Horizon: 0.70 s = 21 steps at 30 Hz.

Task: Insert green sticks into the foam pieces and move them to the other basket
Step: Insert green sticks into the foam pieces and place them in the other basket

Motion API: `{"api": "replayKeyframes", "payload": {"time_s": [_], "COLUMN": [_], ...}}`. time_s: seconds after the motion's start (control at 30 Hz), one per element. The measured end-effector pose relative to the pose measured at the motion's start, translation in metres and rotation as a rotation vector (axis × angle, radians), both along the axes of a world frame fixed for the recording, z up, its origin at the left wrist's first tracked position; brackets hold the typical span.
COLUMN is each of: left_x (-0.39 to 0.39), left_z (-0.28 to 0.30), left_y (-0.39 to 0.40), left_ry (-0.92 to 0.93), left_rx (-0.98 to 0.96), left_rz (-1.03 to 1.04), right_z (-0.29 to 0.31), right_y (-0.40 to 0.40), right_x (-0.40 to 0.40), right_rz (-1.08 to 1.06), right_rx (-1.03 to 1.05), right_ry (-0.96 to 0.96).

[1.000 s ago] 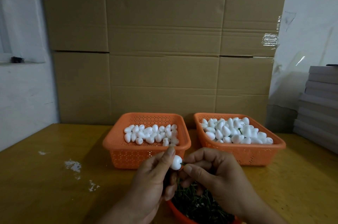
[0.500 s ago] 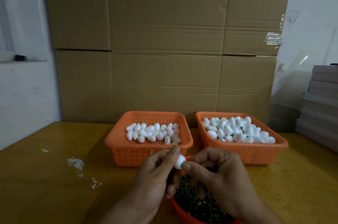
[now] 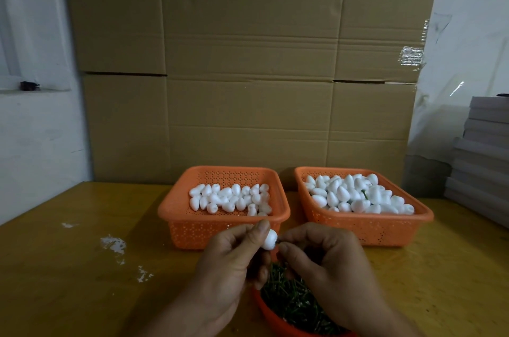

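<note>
Between thumb and fingers of left hand (image 3: 228, 256): foam piece (image 3: 268, 239).

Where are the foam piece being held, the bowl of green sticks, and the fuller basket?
foam piece (image 3: 268, 239), head view, its white middle.
bowl of green sticks (image 3: 271, 317), head view, its orange rim.
fuller basket (image 3: 385, 229), head view, its front wall.

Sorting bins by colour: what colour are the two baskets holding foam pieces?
Orange, both baskets, clear in the head view.
</note>
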State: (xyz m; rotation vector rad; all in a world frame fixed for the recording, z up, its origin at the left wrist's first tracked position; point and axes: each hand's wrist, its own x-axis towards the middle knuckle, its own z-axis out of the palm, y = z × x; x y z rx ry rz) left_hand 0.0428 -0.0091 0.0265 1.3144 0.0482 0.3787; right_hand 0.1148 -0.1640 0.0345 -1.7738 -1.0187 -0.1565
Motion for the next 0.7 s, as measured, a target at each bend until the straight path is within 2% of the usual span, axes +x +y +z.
{"api": "replayKeyframes", "payload": {"time_s": [0.3,0.57,0.7], "left_x": [-0.0015,-0.0015,-0.0012], "left_z": [0.0007,-0.0033,-0.0032], "left_y": [0.0018,0.0008,0.0025], "left_ry": [-0.048,-0.109,-0.131], "left_rx": [-0.011,0.315,0.407], "left_rz": [-0.056,0.1,0.116], "right_z": [0.0006,-0.0042,-0.0063], "right_y": [0.0,0.0041,0.0048], "right_x": [-0.0001,-0.0016,-0.0024], "right_rz": [-0.117,-0.083,-0.061], "right_rx": [0.014,0.056,0.062], "right_ry": [-0.092,-0.039,-0.007]}}
